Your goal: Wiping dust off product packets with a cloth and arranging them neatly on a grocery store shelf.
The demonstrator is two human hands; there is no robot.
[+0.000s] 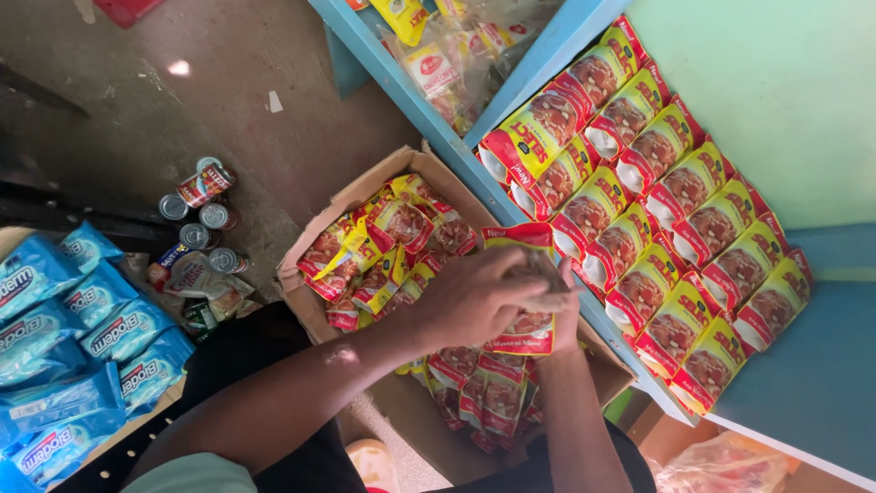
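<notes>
— Both forearms fill the bottom of the view. What are they over?

— Over the open cardboard box [315, 239] on the floor, half full of red and yellow sachets [392, 228] lying loose. It sits just beside the blue shelf [812, 383], against the shelf's front edge.

— And the shelf itself?

— Rows of the same sachets [671, 215], overlapping from its back corner down to its front edge.

— Your hands?

— My left hand [474, 297] is curled shut over the top of a bundle of sachets [525, 333] above the middle of the box. My right hand [561, 306] is mostly behind it, fingers closed on the same bundle.

— Anything smaller about?

— Blue packets [82, 338] stacked at my left, and a few small tins [205, 187] on the floor beyond them.
</notes>
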